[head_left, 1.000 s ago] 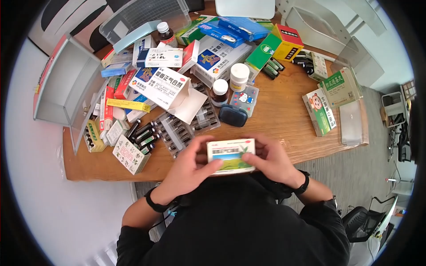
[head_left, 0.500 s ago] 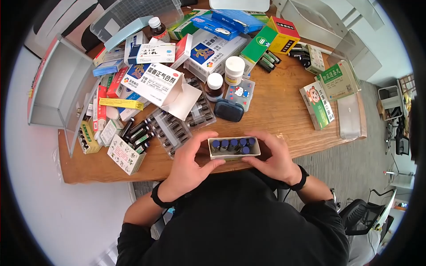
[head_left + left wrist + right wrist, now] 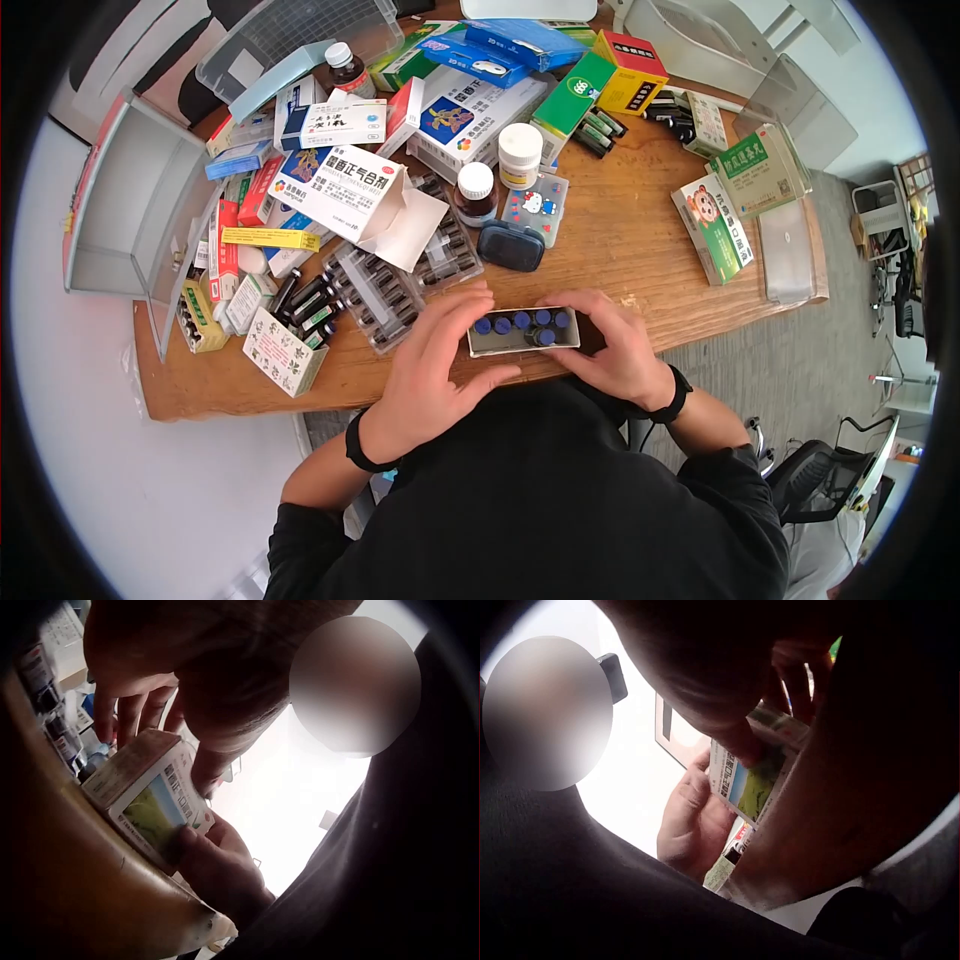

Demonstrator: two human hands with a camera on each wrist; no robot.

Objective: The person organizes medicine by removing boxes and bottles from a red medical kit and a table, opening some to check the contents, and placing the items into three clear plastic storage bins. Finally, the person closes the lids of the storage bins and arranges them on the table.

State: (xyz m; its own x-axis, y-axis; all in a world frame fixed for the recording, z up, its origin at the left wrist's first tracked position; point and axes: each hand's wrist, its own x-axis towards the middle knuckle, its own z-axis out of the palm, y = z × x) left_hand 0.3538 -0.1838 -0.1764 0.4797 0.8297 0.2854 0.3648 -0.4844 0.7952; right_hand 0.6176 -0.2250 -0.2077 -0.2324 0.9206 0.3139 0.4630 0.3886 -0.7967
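A small open carton (image 3: 524, 350) with several blue-capped vials (image 3: 521, 320) standing inside is at the table's near edge, its open top facing the head camera. The right hand (image 3: 618, 352) grips its right end, thumb on the printed front. Around the left end is the left hand (image 3: 425, 375), its fingers extended beside the far left corner and its thumb stretched out, apart from the front. In the left wrist view the carton's front (image 3: 154, 814) shows a green landscape, with the right thumb pressed on it.
Medicine boxes, a large white opened carton (image 3: 345, 195), vial trays (image 3: 375, 295) and loose vials crowd the table's left and middle. White-capped bottles (image 3: 520, 155) and a dark case (image 3: 511, 246) lie beyond the hands. Green-white boxes (image 3: 712, 228) sit at the right.
The carton has tilted from showing its printed front to showing its open top and the vials. The left thumb has moved off the front, and the left hand has loosened.
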